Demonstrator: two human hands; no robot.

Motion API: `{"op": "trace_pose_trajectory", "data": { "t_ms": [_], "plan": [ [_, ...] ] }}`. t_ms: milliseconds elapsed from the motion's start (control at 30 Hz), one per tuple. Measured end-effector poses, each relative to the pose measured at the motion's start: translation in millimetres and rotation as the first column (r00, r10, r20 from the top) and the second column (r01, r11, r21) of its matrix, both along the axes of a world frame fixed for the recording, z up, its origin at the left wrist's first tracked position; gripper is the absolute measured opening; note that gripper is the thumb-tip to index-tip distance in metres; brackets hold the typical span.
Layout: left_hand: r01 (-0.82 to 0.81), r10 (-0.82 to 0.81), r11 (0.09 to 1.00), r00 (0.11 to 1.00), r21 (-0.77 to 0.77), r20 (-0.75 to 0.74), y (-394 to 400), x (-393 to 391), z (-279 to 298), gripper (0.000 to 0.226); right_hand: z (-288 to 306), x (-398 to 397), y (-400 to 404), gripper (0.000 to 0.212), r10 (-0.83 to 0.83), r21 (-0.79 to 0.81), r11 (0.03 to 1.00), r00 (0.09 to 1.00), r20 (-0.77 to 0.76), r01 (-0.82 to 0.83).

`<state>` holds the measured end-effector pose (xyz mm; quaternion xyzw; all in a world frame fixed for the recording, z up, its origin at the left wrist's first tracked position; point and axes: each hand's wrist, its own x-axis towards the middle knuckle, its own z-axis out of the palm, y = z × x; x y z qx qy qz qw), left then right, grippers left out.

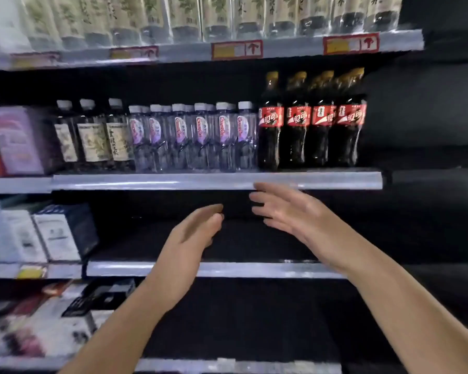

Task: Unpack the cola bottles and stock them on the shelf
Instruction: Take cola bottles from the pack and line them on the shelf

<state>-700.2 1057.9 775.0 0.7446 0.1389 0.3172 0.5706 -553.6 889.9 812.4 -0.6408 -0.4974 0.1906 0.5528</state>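
Several cola bottles (311, 122) with yellow caps and red labels stand upright in a row at the right end of the middle shelf (216, 180). My left hand (192, 238) is below that shelf's front edge, fingers loosely curled, holding nothing. My right hand (289, 211) is just under the shelf edge, below the cola row, fingers spread and empty. Both palms face each other in front of a dark shelf bay.
Clear water bottles (195, 136) and tea bottles (92, 136) fill the middle shelf left of the cola. Tea bottles (214, 17) line the top shelf. Boxes (57, 233) stand at the left on the lower shelf (227, 268), and more boxes (38, 319) below.
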Motion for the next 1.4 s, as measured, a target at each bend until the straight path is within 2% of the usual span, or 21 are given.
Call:
{"op": "trace_pose_trajectory", "data": {
  "t_ms": [100,200,267,333,500,700,767,833,933,1067,1167,1300,1400],
  "plan": [
    [-0.012,0.010,1.000,0.999,-0.027,-0.050,15.7,-54.1,-31.0,0.048,-45.6,-54.0,19.0,0.052,-0.003,-0.027,1.000,0.998,-0.068,0.001],
    [-0.011,0.004,0.998,0.995,-0.064,-0.098,25.7,-101.0,-66.3,0.050,-92.9,-99.7,30.6,0.048,-0.026,-0.106,0.994,0.997,-0.075,0.018],
    [-0.023,0.005,0.993,0.988,-0.115,-0.152,31.9,-136.1,-101.8,0.054,-134.1,-131.6,40.6,0.049,-0.044,-0.194,0.981,0.990,-0.134,0.017],
    [-0.029,0.004,0.991,0.982,-0.129,-0.188,34.4,-156.4,-132.5,0.044,-167.7,-152.2,45.6,0.049,-0.058,-0.262,0.965,0.990,-0.132,0.022],
    [-0.075,0.003,0.964,0.963,-0.256,-0.270,41.1,-188.9,-220.0,0.033,-264.7,-188.5,57.1,0.040,-0.130,-0.409,0.912,0.970,-0.207,0.035],
    [-0.145,0.027,0.933,0.941,-0.330,-0.336,47.5,-206.6,-331.5,0.035,-393.0,-208.4,52.7,0.044,-0.153,-0.578,0.815,0.974,-0.164,0.031],
    [-0.171,0.038,0.922,0.932,-0.348,-0.359,49.6,-211.1,-377.8,0.038,-452.8,-216.0,52.6,0.041,-0.110,-0.657,0.754,0.989,-0.101,0.017],
    [-0.196,0.036,0.911,0.915,-0.363,-0.403,52.3,-214.7,-430.7,0.024,-527.1,-225.8,53.3,0.038,-0.029,-0.751,0.660,0.998,-0.053,-0.021],
    [-0.192,-0.003,0.906,0.889,-0.377,-0.459,52.3,-215.6,-511.3,0.021,-648.6,-239.2,55.2,0.043,0.163,-0.887,0.455,0.987,-0.004,-0.079],
    [-0.187,-0.048,0.886,0.872,-0.423,-0.486,51.4,-217.5,-602.5,0.021,-793.6,-261.4,64.5,0.039,0.378,-0.959,0.243,0.924,-0.046,-0.147],
    [-0.215,-0.045,0.863,0.868,-0.457,-0.494,49.5,-223.9,-666.7,0.027,-873.9,-275.3,77.1,0.031,0.492,-0.986,0.094,0.868,-0.074,-0.138],
    [-0.240,-0.043,0.841,0.864,-0.485,-0.502,43.6,-241.5,-728.7,0.029,-946.0,-277.4,94.2,0.043,0.684,-0.998,0.012,0.728,-0.032,-0.055],
    [-0.260,-0.027,0.825,0.869,-0.502,-0.494,36.1,-256.8,-760.4,0.025,-988.1,-278.3,96.6,0.059,0.880,-0.985,-0.130,0.472,-0.059,0.118]
  ]
}}
